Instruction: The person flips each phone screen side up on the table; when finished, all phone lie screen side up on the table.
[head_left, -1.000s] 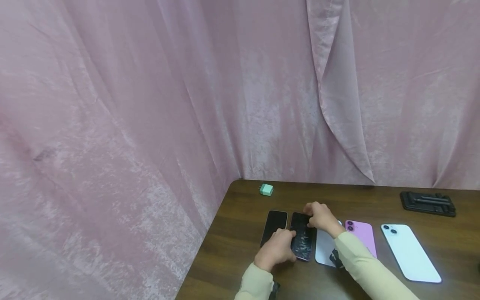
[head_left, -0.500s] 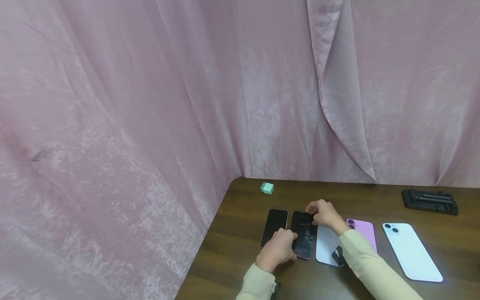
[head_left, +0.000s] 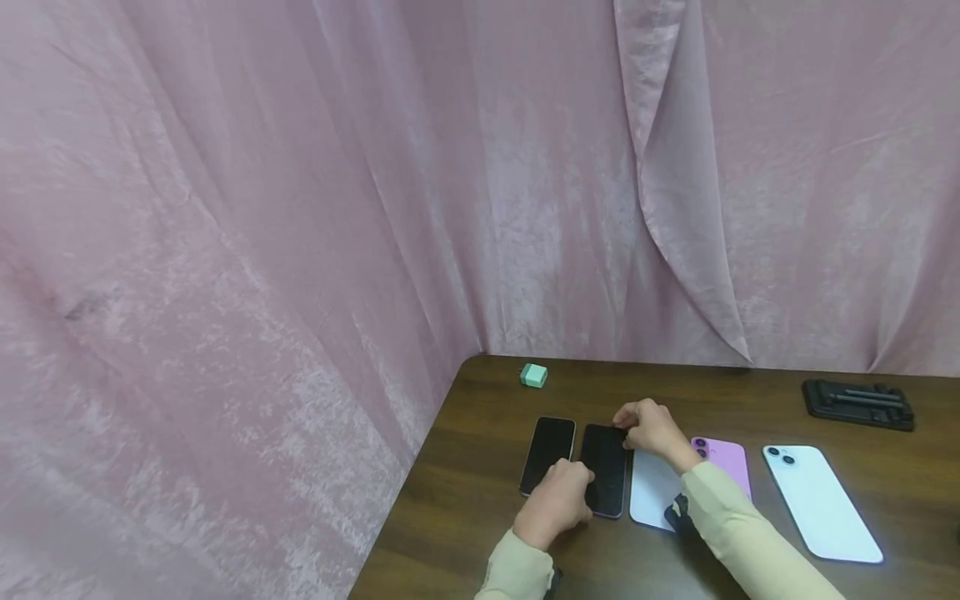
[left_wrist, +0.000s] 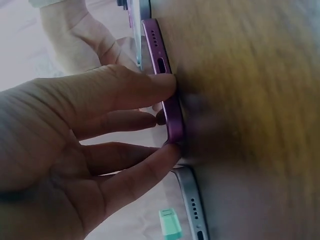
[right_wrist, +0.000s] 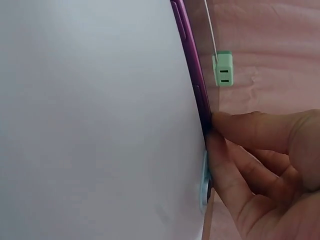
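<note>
Head view: a wood-grained brown desk (head_left: 442,500) stands with its rounded far-left corner and far edge against pink velvet drapery.
Curtain (head_left: 360,208): soft vertical folds line the far and left sides of the desk; right of centre, a loose overlapping panel slants down to the far edge.
Purple-framed smartphone (head_left: 606,462): flat on the desk, dark screen up, second from the left edge in a row of phones.
Left hand (head_left: 557,500): fingers bent, thumb and fingertips pinching that phone's near end and lower-left corner, beside its charging port.
Right hand (head_left: 654,432): thumb and a fingertip pinching its far-right corner.
Sleeves (head_left: 517,567): pale yellow-green on both arms.
Silver-framed smartphone (head_left: 549,450): screen up, just beside it, nearest the desk's left edge.
Pale blue smartphone (head_left: 648,487): back up under the right forearm, with a pink smartphone (head_left: 729,465) next to it.
White smartphone (head_left: 821,504): set apart toward the right, twin lenses up.
Mint-green charger plug (head_left: 534,376): near the far-left corner.
Black tray (head_left: 817,408): close to the far edge, on the right, bearing slim dark pieces.
</note>
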